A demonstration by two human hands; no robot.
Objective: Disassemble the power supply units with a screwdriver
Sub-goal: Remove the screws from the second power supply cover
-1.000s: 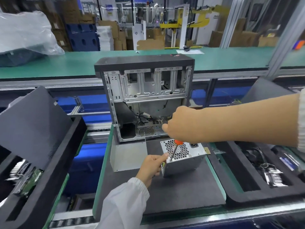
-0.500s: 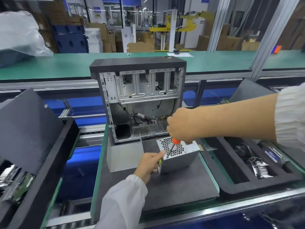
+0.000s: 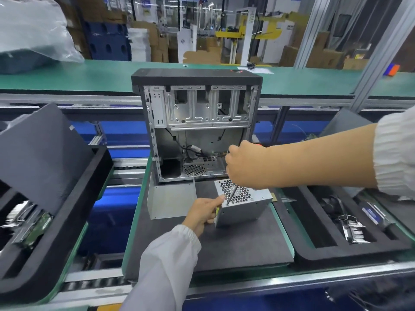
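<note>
A silver power supply unit (image 3: 243, 209) with a honeycomb fan grille lies on the dark foam mat (image 3: 235, 243) in front of the open computer case (image 3: 197, 131). My right hand (image 3: 247, 164) grips a screwdriver (image 3: 232, 195) whose thin shaft slants down to the unit's near left top corner. Most of the orange handle is hidden inside my fist. My left hand (image 3: 202, 213) holds the unit's left side, its forefinger stretched along the top edge beside the shaft tip.
A loose grey metal panel (image 3: 170, 202) leans at the case's foot. Black foam trays with parts stand at left (image 3: 51, 232) and right (image 3: 350, 223). A green conveyor bench (image 3: 89, 75) runs behind the case. Rollers edge the mat in front.
My head has shifted, so the scene sits slightly differently in view. The screwdriver stays at the same corner of the unit, and both hands keep their hold.
</note>
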